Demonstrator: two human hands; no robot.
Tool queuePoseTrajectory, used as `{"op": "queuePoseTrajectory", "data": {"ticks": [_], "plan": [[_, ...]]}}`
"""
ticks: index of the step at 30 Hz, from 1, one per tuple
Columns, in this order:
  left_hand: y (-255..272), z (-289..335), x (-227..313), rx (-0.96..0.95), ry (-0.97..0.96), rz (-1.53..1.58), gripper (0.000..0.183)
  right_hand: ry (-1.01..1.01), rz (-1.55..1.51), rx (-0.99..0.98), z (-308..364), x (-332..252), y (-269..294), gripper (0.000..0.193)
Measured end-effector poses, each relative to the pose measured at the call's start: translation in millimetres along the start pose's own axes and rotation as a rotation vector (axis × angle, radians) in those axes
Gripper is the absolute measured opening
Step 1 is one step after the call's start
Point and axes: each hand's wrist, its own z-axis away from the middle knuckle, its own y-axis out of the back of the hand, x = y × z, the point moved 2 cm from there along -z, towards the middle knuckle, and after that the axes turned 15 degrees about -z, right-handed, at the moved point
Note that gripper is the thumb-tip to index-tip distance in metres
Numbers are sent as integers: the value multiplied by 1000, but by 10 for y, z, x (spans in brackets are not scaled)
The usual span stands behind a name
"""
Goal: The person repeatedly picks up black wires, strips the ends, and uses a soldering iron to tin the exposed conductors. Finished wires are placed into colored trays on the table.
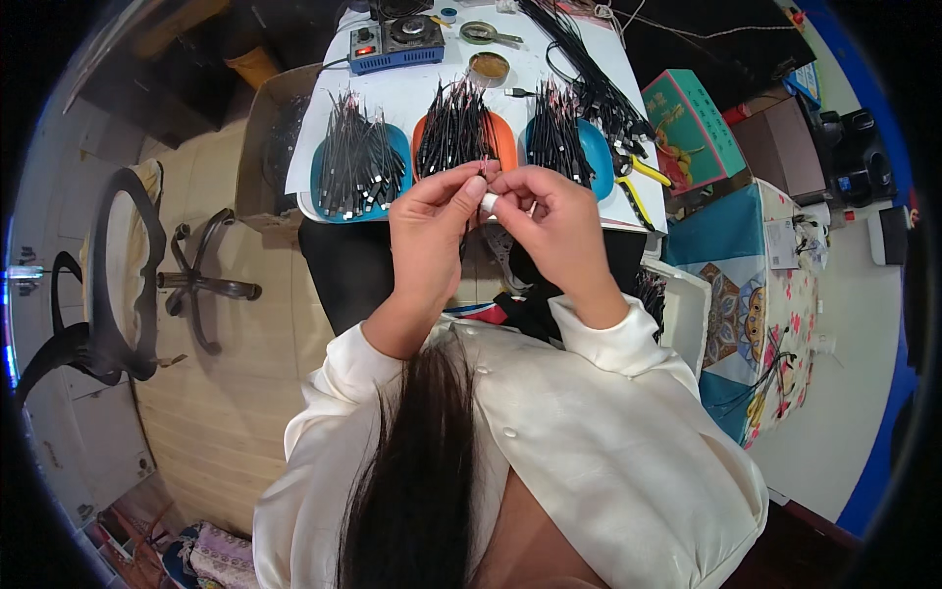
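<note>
My left hand (424,228) and my right hand (561,218) meet over the table's near edge, fingers pinched together. Between the fingertips is a thin black cable with fine reddish wire ends (483,168); its lower part is mostly hidden by the hands. A white wrap (488,202) sits on a finger of the right hand. Just beyond the hands, cut black cables (451,137) with bare wire ends fill an orange tray (506,139). More cables lie in a blue tray (400,147) to the left and another blue tray (601,162) to the right.
On the white table (334,93) stand a blue heating unit (397,47), a round tin (488,69) and a magnifier-like tool (481,33). Long black cables (599,83) and yellow-handled cutters (648,173) lie at right, near a green box (699,123). An office chair (123,275) stands left.
</note>
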Motion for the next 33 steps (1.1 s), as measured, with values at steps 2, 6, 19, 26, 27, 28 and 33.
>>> {"op": "queuePoseTrajectory", "data": {"ticks": [2, 6, 19, 26, 27, 28, 33], "plan": [[-20, 20, -13, 15, -31, -13, 17, -38, -174, 14, -15, -12, 83, 14], [-60, 35, -10, -24, -58, -117, 16, -82, -303, 31, -77, -18, 146, 12], [-76, 66, -8, -209, 48, 182, 14, -169, -920, -21, -17, 252, 75, 11], [-113, 83, -26, -299, 163, 113, 16, -462, -1113, -103, 9, 299, 138, 15], [-107, 77, -24, -340, 183, 94, 16, -452, -1086, -135, 3, 312, 174, 15], [-105, 73, -27, -350, 203, 100, 13, -469, -1091, -174, 2, 338, 202, 16], [-105, 148, -19, -362, -92, -491, 14, -663, -1421, -321, 107, 531, 237, 25]]}}
